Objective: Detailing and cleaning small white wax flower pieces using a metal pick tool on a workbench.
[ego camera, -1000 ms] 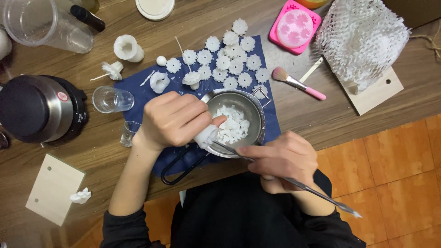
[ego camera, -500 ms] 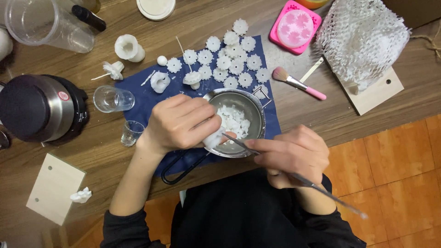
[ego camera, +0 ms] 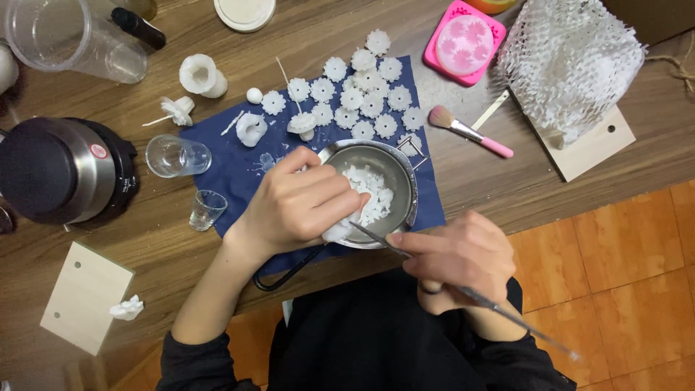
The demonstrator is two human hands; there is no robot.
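A white wax lump (ego camera: 339, 229) is gripped in the left hand (ego camera: 300, 206) over the small steel pan (ego camera: 402, 171), already part-filled with shavings, while a thin metal tool (ego camera: 478, 295) is pinched in the right hand (ego camera: 460, 257); more remains to be scraped.

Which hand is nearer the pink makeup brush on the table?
Right. The right hand sits below the pink makeup brush, holding a thin metal tool. The left hand is farther, across the metal bowl.
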